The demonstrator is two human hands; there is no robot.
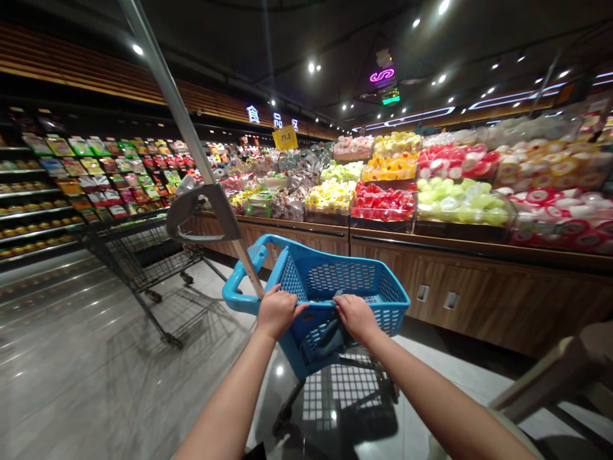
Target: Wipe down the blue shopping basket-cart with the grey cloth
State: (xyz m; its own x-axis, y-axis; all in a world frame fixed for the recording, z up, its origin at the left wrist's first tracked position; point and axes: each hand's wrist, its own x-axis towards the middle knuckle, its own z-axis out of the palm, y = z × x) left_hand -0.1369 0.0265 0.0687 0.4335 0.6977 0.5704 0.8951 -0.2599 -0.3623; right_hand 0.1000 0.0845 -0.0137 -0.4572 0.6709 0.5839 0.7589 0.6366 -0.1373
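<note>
A blue plastic shopping cart (pixel 352 268) with perforated walls stands right before me, side-on. My left hand (pixel 278 311) is closed over its near rim, close to the handle end and beside a metal pole (pixel 182 118). Farther right along the same rim, my right hand (pixel 353 315) is closed too, its fingertips curled over the edge. A dark strap or cloth (pixel 331 335) hangs on the cart's near side just under that hand. What I can see of the cart's inside shows only its blue walls and floor.
Behind the cart runs a wooden display counter (pixel 460 287) with bins of colourful wrapped sweets (pixel 383 201). A dark wire shopping cart (pixel 158 259) stands to the left, with stocked shelves (pixel 38 191) beyond. A beige chair-like object (pixel 541 377) is at lower right.
</note>
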